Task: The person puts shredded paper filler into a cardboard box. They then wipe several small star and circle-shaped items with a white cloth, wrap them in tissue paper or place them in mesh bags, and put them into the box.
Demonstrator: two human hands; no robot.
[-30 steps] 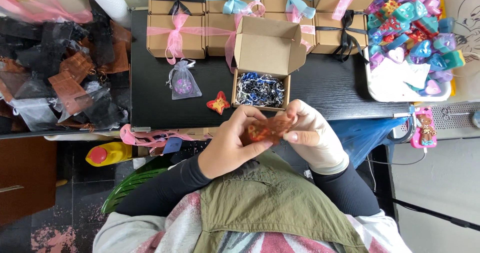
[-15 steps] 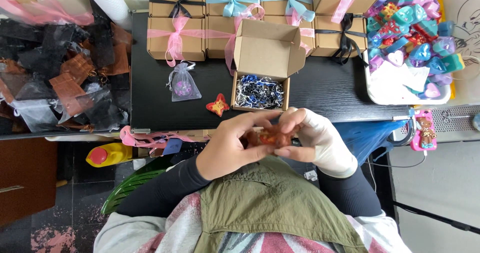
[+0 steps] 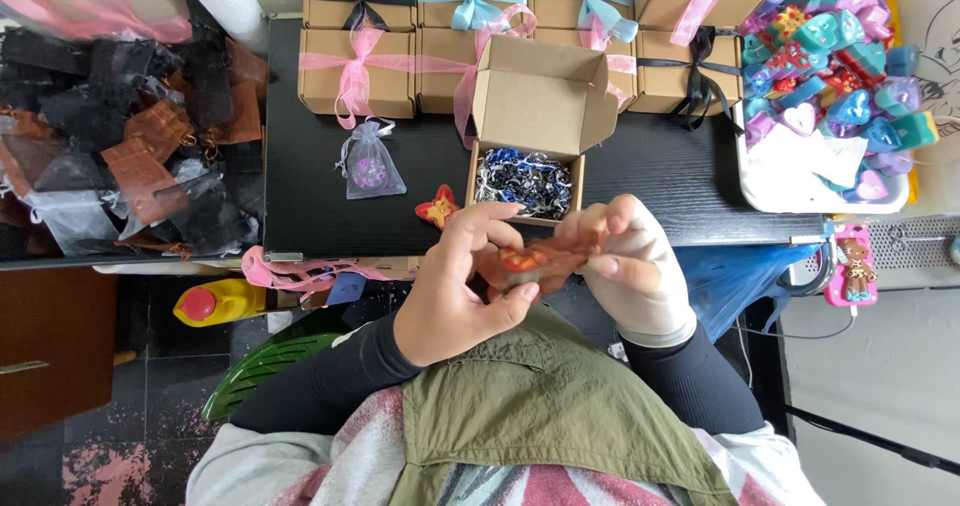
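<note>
Small brown organza pouch [image 3: 540,261] with a red-orange piece inside, held at my chest just below the table edge. My left hand [image 3: 455,286] and right hand [image 3: 630,266] both pinch it, fingers closed on the fabric. Just above: open cardboard box [image 3: 530,126] with shredded paper on the black table [image 3: 310,216], red star charm [image 3: 438,206] beside it.

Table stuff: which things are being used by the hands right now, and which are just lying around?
In use:
left hand and right hand, both holding a small brown mesh pouch
open cardboard box with shredded paper, right in front

Lying about:
orange star-shaped piece
clear pouch
ribbon-tied boxes
tray of colourful shapes
pile of dark pouches
yellow bottle
</note>
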